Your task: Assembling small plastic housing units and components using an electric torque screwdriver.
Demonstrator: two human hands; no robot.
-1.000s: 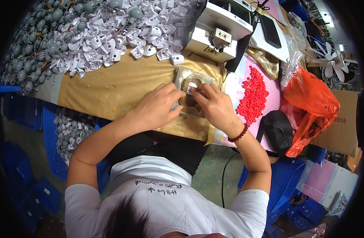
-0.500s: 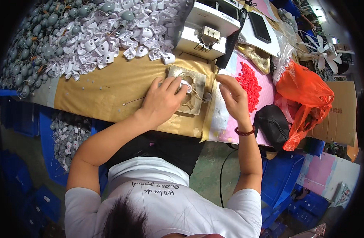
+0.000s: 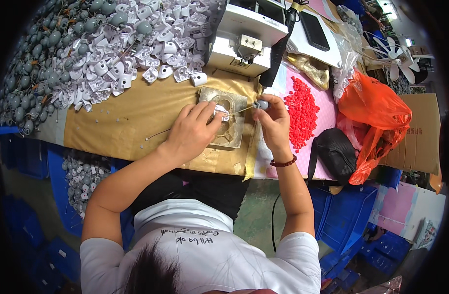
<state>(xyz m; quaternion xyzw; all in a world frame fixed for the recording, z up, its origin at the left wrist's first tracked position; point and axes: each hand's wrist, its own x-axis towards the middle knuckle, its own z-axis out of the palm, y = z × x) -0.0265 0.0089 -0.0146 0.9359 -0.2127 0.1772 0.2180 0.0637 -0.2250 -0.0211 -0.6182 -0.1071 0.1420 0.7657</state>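
A square metal fixture (image 3: 236,134) with round recesses lies on the brown-covered table. In it sits a small white plastic part (image 3: 221,111). My left hand (image 3: 191,133) has its fingers together and curled, the tips holding this part down in the fixture. A thin cord runs from the part to a small grey rounded piece (image 3: 262,104), just beyond the fixture's right edge. My right hand (image 3: 275,126) pinches that grey piece between thumb and fingers. The inside of my left hand is hidden.
White plastic parts (image 3: 168,47) and grey rounded pieces (image 3: 24,100) are heaped at the far left. A white machine (image 3: 244,41) stands behind the fixture. Small red parts (image 3: 301,110), a black pouch (image 3: 334,154), an orange-red bag (image 3: 374,105) and a phone (image 3: 314,30) lie right.
My right hand has moved left toward the fixture and closed on the grey piece, lifting the cord's end. My left hand stays on the white part. The whole view has shifted slightly.
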